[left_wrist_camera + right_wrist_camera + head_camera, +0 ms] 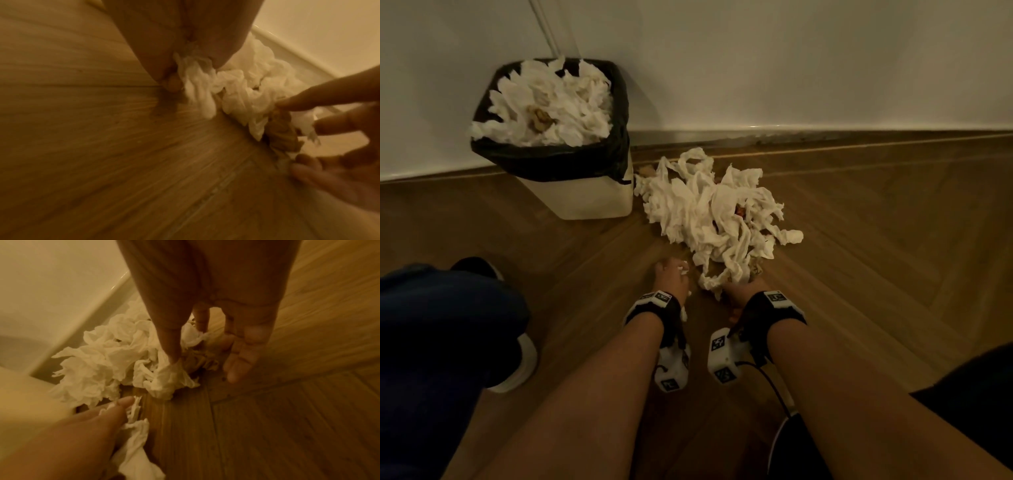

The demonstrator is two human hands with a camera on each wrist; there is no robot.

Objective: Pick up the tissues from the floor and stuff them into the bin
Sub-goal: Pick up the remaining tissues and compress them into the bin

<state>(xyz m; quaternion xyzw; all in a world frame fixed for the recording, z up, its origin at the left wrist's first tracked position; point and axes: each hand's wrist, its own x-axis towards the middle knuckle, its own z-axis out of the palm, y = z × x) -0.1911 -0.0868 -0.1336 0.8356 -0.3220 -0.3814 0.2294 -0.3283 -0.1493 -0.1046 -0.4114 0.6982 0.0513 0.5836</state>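
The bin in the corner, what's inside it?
The bin is heaped above its black liner with crumpled white tissues, a few stained brown. Anything beneath that top layer is covered.

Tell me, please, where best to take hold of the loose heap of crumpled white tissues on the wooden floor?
Probably the near edge of the heap of crumpled white tissues, scooping with the left hand and right hand from either side: it is loose and sprawling, so a one-point pinch would lift only strands.
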